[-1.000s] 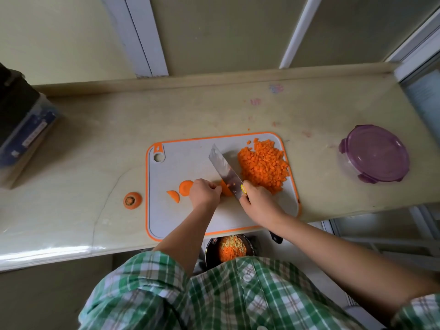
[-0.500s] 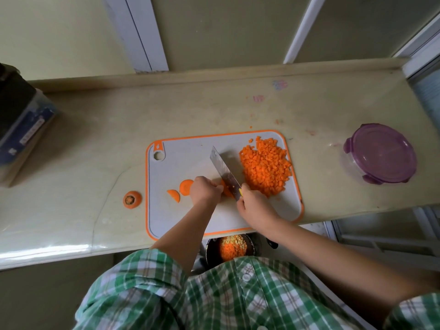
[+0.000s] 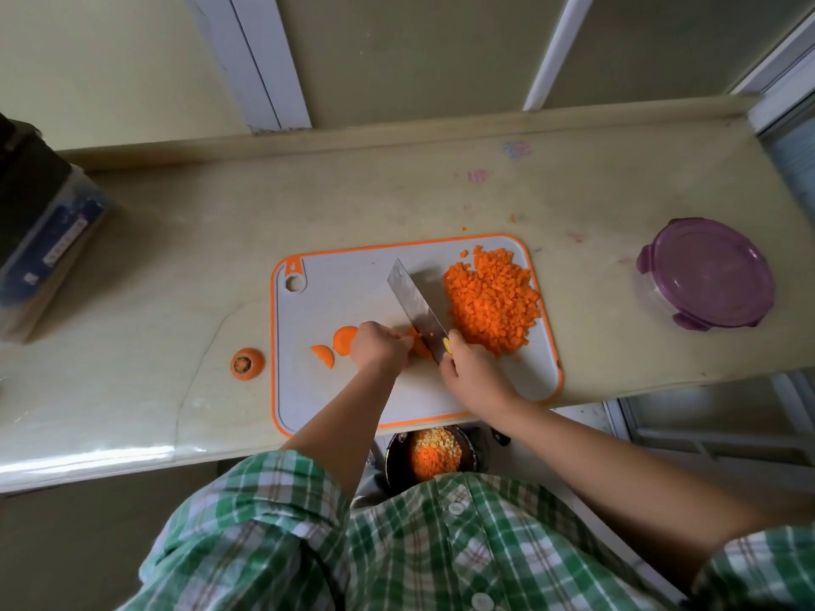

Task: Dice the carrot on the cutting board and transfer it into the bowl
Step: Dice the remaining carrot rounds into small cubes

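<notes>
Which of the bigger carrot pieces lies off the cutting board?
The stem end, dark-centred, on the counter left of the cutting board; the round slice and half slice lie on it.

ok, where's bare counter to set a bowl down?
Free: beige counter between the dark box and the cut carrot top; the strip behind the white orange-rimmed cutting board; the gap from board to purple-lidded round container. Crowded: board's middle and right, left hand holding a carrot piece, right hand gripping the steel knife, diced carrot pile.

shirt (image 3: 397,544): green-white plaid | white buttons | sleeves rolled up
</notes>
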`<action>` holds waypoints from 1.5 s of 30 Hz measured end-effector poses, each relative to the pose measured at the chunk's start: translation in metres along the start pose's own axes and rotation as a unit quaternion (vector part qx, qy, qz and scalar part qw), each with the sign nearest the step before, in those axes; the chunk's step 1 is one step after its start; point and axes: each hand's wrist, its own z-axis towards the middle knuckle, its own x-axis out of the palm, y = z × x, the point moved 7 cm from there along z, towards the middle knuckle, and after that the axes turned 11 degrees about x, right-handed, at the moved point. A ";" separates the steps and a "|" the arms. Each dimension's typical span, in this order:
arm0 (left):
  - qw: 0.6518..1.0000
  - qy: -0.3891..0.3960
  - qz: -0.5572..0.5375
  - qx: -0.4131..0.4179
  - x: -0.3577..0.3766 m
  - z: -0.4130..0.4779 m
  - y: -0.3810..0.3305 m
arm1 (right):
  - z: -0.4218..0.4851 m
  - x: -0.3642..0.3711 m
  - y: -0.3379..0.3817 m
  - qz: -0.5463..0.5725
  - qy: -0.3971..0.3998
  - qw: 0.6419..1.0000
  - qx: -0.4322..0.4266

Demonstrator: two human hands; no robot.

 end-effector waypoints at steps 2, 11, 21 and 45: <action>1.000 -0.001 0.002 0.001 -0.001 -0.001 0.000 | 0.000 -0.006 0.000 0.007 -0.001 1.000 -0.002; 1.000 -0.005 0.013 0.000 -0.001 -0.001 0.000 | -0.006 -0.009 0.005 -0.034 0.024 0.999 -0.019; 1.000 0.008 0.009 -0.020 -0.001 0.004 0.000 | -0.005 0.005 0.006 -0.014 0.035 0.999 0.000; 0.977 0.011 0.141 0.158 -0.014 -0.006 -0.021 | 0.016 -0.033 -0.010 0.137 -0.053 0.989 0.036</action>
